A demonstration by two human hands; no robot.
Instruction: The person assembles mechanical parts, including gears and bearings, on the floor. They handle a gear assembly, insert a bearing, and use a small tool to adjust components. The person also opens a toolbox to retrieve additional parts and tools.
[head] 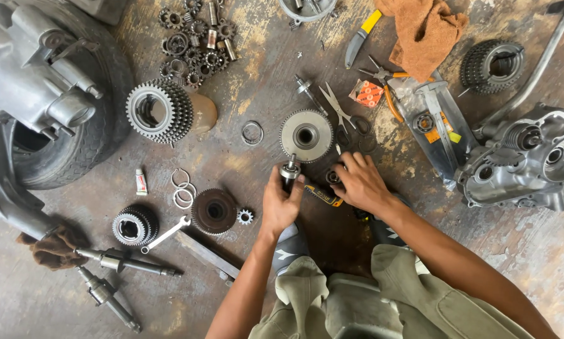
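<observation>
Tyre (100, 135) with engine casing (37, 81) is lying at far left; second casing half (526, 163) is sitting at right, opened and stripped. Large stacked gear cluster (159, 112) and flat round gear (305, 135) are resting on the stained floor (263, 81), well apart; smaller gears (194, 37), loose rings (183, 188), two shafts (125, 263), a spanner (166, 233), scissors (338, 107) and an orange rag (426, 28) are lying around. Left hand (281, 204) is gripping a short upright shaft (289, 172); right hand (359, 183) is pinching a small dark ring-like part (333, 177) just beside it. Judged: disassembly looks largely done, with most parts lying unassembled.
</observation>
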